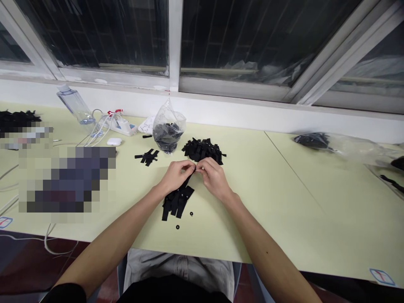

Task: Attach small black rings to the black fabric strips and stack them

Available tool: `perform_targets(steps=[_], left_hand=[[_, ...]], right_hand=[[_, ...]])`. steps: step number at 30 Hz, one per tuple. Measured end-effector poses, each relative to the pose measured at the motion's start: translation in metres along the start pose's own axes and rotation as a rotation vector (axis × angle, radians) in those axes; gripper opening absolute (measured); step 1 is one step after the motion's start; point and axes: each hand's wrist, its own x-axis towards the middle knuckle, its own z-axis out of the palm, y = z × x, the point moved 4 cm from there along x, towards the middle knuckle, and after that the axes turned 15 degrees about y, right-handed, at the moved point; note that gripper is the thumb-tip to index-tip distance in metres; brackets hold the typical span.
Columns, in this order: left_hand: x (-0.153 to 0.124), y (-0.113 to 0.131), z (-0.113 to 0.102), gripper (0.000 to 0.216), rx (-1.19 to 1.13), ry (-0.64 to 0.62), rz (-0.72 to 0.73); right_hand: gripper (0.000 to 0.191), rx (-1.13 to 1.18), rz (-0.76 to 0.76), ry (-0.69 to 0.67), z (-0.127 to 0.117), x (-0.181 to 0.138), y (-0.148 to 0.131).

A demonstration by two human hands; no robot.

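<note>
My left hand (177, 176) is closed in a pinch on a short black fabric strip (190, 176). Fingertips of my right hand (214, 176) meet it at the strip's upper end, also pinched; what lies between them is too small to make out. Below my left hand lies a loose pile of black strips (178, 201), some with small shiny dots. Two small black rings (191, 213) rest on the table near that pile. Just beyond my hands is a larger heap of black strips (203, 150).
A clear plastic bag (168, 132) of black pieces stands behind a few scattered strips (147, 157). Leftward are a white earbud case (114, 142), a power strip (124, 126) with cables and a plastic bottle (77, 107). Another plastic bag (347, 145) lies at right, below the windows.
</note>
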Motion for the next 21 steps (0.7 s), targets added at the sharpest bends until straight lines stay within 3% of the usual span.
perform_targets(steps=[7,13,18,21], left_hand=[[-0.001,-0.008,0.005,0.025,-0.103,0.039,-0.112],[0.0,-0.014,0.003,0.024,-0.153,0.117,-0.133],[0.002,-0.015,-0.006,0.02,-0.022,0.184,-0.071],[0.002,-0.013,-0.008,0.017,0.085,0.15,0.017]], right_hand=[[0.02,-0.123,-0.061,-0.053,0.001,-0.003,0.002],[0.02,-0.088,-0.042,-0.048,0.0,-0.001,-0.001],[0.015,-0.034,0.04,0.009,-0.011,0.003,0.008],[0.012,-0.052,0.132,0.003,-0.017,0.003,0.022]])
